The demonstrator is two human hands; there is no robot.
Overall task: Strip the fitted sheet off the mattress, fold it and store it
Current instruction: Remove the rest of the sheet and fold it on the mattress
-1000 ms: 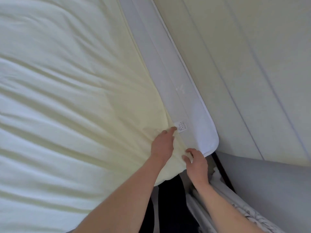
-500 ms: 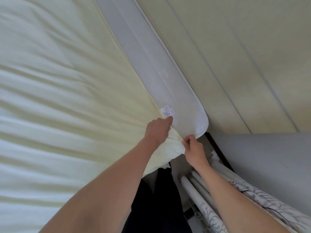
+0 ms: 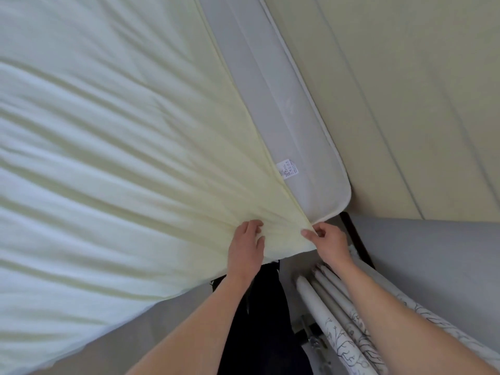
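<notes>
Stripping only begun: fitted sheet pulled back from one long edge and the near corner, bare mattress strip showing beside the wall; left hand bunching the cloth, right hand pinching its corner. Most of the sheet not yet off; folding and storing not yet started. Little room on the right — rolled tubes just beside the corner.
</notes>
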